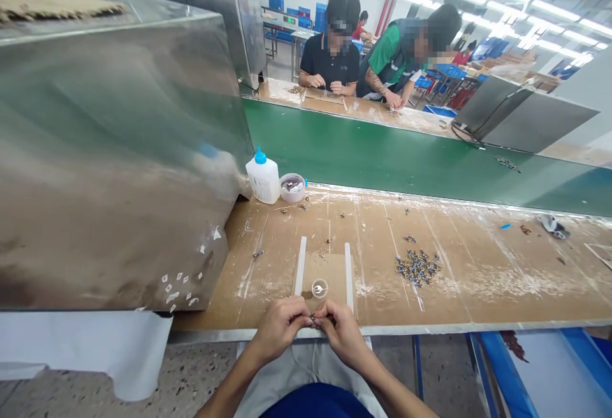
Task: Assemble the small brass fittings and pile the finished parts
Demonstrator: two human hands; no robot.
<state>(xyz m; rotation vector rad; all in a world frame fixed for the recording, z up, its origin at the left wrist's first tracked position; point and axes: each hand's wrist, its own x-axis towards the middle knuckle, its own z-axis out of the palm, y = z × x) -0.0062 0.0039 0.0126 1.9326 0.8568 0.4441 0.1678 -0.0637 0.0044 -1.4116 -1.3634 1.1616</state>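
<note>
Far left, a steel housing (109, 163) walls off the desk (478, 290); its white-capped glue bottle (262, 181) and a small tub of parts (292, 187) stand together just beside it, so a reach that way risks a knock. Your left hand (282, 327) and right hand (342, 334) are close together at the near edge, narrowly pinching a small metal part (315, 321), too small to make out. A slip here could drop it over that edge. A clear cup (319, 288) sits just beyond your hands, between two white strips (299, 265) (349, 276), where a raised knuckle could tip it. Right of these, a loose pile of brass-and-blue fittings (417, 267) could scatter if a sleeve sweeps across.
</note>
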